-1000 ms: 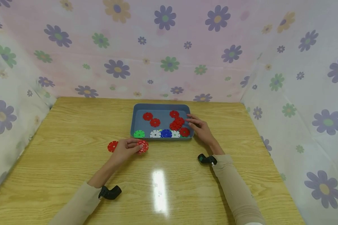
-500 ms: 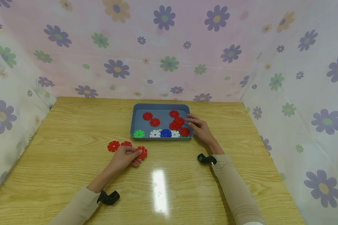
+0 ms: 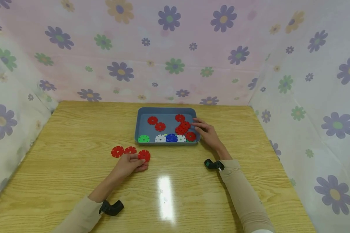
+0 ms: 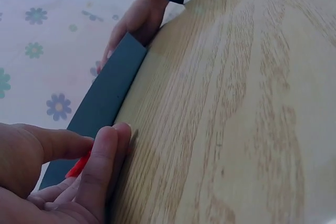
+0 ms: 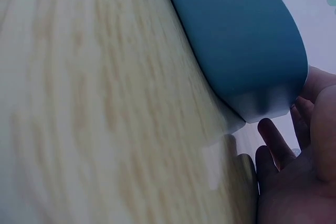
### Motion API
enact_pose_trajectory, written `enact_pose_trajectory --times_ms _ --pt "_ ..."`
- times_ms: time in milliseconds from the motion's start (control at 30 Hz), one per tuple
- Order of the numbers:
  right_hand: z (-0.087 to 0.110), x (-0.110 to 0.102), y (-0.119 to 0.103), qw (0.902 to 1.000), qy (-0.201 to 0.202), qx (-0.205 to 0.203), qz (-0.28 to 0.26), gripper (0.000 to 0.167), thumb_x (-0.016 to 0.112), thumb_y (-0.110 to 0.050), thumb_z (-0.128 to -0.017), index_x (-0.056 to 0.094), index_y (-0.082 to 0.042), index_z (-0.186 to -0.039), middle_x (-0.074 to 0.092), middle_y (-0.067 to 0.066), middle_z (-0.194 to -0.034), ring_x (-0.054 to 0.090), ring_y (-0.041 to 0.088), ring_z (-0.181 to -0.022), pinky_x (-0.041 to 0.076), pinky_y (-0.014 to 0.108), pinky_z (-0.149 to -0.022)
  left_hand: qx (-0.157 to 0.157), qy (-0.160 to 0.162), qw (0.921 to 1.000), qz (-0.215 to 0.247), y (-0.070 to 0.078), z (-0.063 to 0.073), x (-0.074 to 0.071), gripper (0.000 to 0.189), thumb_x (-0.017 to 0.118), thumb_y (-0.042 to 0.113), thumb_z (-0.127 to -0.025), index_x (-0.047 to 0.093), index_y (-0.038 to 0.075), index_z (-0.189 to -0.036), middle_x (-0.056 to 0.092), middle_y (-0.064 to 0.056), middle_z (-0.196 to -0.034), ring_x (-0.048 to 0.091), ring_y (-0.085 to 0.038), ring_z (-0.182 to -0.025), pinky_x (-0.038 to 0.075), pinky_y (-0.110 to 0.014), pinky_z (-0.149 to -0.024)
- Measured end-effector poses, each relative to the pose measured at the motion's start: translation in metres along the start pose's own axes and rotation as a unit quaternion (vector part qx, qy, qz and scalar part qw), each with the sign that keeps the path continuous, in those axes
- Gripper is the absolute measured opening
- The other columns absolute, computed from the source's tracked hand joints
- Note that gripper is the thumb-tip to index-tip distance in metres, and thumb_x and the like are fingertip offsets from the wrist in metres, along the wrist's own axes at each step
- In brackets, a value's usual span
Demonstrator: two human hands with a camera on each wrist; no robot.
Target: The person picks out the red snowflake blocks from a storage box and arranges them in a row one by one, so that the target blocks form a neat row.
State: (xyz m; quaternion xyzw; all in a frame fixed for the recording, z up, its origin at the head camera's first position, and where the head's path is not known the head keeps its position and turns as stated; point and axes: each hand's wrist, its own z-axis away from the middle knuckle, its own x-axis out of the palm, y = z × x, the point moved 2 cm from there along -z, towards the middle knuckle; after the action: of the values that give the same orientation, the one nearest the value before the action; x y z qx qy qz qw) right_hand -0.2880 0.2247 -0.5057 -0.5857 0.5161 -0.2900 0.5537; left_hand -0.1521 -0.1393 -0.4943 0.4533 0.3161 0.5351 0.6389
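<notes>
In the head view my left hand (image 3: 129,165) pinches a red notched plastic disc (image 3: 144,155) between thumb and fingers, in front of the tray. In the left wrist view only a sliver of that red disc (image 4: 79,165) shows between the fingers. Two more red discs lie just beyond the hand: one disc (image 3: 117,151) to the left, another disc (image 3: 130,150) beside it. My right hand (image 3: 209,134) is at the right end of the blue-grey tray (image 3: 166,143), its fingers loosely spread at the rim. The right wrist view shows these fingers (image 5: 275,137) by the tray's corner.
Several red discs (image 3: 182,128) cluster at the tray's right, with two others (image 3: 156,123) at its left. A green disc (image 3: 144,138), white discs (image 3: 160,138) and a blue disc (image 3: 172,138) lean along its front wall. Flowered cloth (image 3: 175,48) surrounds the wooden table (image 3: 192,187).
My left hand has drawn slightly back toward me with its red disc and turned it. A second red disc on the table has come into view. The right hand stays put.
</notes>
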Motion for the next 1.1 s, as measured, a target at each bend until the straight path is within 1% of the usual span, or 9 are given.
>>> enact_pose_trajectory --times_ms 67,133,233,333,500,633,800,900,1100 --pt "0.000 0.000 -0.001 1.0000 -0.001 0.002 -0.002 0.032 0.052 -0.003 -0.106 0.060 0.015 -0.131 0.040 0.020 -0.158 0.034 0.035 -0.149 0.044 0.013 -0.102 -0.002 -0.002 1.0000 0.010 -0.001 0.000 0.000 0.031 0.058 0.003 -0.103 0.056 -0.020 -0.123 0.075 -0.020 -0.102 0.076 -0.020 -0.092 0.060 -0.032 -0.085" --pt "0.000 0.000 -0.001 1.0000 -0.003 0.000 -0.003 0.032 0.051 -0.002 -0.106 0.059 0.016 -0.131 0.039 0.022 -0.159 0.032 0.036 -0.150 0.044 0.013 -0.102 -0.007 0.005 0.9999 0.013 -0.002 0.000 0.000 0.030 0.057 0.003 -0.103 0.057 -0.019 -0.123 0.075 -0.020 -0.102 0.076 -0.020 -0.092 0.060 -0.032 -0.085" --pt "0.000 0.000 -0.001 1.0000 -0.006 -0.003 -0.004 0.032 0.050 0.000 -0.106 0.057 0.018 -0.131 0.037 0.025 -0.159 0.031 0.038 -0.150 0.043 0.012 -0.103 -0.007 0.011 0.9999 0.009 -0.003 0.000 0.000 0.031 0.052 0.003 -0.105 0.057 -0.021 -0.123 0.074 -0.022 -0.105 0.076 -0.020 -0.092 0.060 -0.032 -0.085" --pt "0.000 0.001 -0.002 0.9999 -0.007 -0.005 -0.006 0.032 0.048 0.004 -0.105 0.055 0.021 -0.131 0.035 0.028 -0.159 0.029 0.041 -0.149 0.043 0.011 -0.102 -0.012 0.024 0.9996 0.006 -0.003 -0.001 0.000 0.032 0.051 0.005 -0.106 0.058 -0.020 -0.123 0.074 -0.023 -0.106 0.076 -0.020 -0.091 0.060 -0.031 -0.084" --pt "0.002 0.003 -0.017 0.9999 -0.012 0.002 -0.006 0.032 0.047 0.006 -0.104 0.052 0.025 -0.131 0.033 0.033 -0.158 0.028 0.045 -0.148 0.043 0.011 -0.101 -0.018 0.035 0.9991 0.014 -0.003 -0.002 -0.001 0.036 0.050 0.010 -0.108 0.057 -0.019 -0.128 0.074 -0.023 -0.110 0.076 -0.020 -0.093 0.059 -0.030 -0.085" --pt "0.004 0.005 -0.030 0.9999 -0.012 0.010 0.001 0.032 0.048 0.005 -0.105 0.053 0.023 -0.130 0.035 0.032 -0.157 0.029 0.043 -0.149 0.043 0.011 -0.101 -0.014 0.037 0.9986 0.036 -0.003 -0.002 -0.002 0.037 0.050 0.009 -0.108 0.054 -0.020 -0.131 0.073 -0.024 -0.113 0.076 -0.018 -0.095 0.058 -0.029 -0.087" --pt "0.004 0.005 -0.032 0.9999 -0.011 0.013 -0.005 0.032 0.049 0.004 -0.105 0.055 0.022 -0.131 0.036 0.030 -0.158 0.029 0.041 -0.149 0.043 0.011 -0.101 -0.006 0.040 0.9971 0.064 -0.002 0.000 -0.003 0.037 0.052 0.004 -0.106 0.052 -0.021 -0.132 0.073 -0.023 -0.115 0.076 -0.017 -0.096 0.058 -0.028 -0.088" --pt "0.004 0.005 -0.030 0.9998 -0.011 0.013 -0.006 0.032 0.049 0.003 -0.105 0.055 0.021 -0.131 0.036 0.029 -0.158 0.029 0.040 -0.150 0.043 0.012 -0.102 0.001 0.038 0.9966 0.073 -0.003 0.000 -0.003 0.039 0.053 0.004 -0.106 0.049 -0.023 -0.134 0.072 -0.024 -0.116 0.075 -0.018 -0.097 0.057 -0.028 -0.089" --pt "0.004 0.005 -0.029 0.9998 -0.009 0.014 -0.009 0.032 0.050 0.003 -0.105 0.056 0.020 -0.131 0.037 0.028 -0.158 0.029 0.038 -0.150 0.043 0.011 -0.102 -0.016 0.056 0.9952 0.079 -0.004 -0.003 -0.004 0.042 0.054 0.008 -0.106 0.049 -0.021 -0.136 0.074 -0.021 -0.113 0.076 -0.016 -0.094 0.058 -0.027 -0.087"
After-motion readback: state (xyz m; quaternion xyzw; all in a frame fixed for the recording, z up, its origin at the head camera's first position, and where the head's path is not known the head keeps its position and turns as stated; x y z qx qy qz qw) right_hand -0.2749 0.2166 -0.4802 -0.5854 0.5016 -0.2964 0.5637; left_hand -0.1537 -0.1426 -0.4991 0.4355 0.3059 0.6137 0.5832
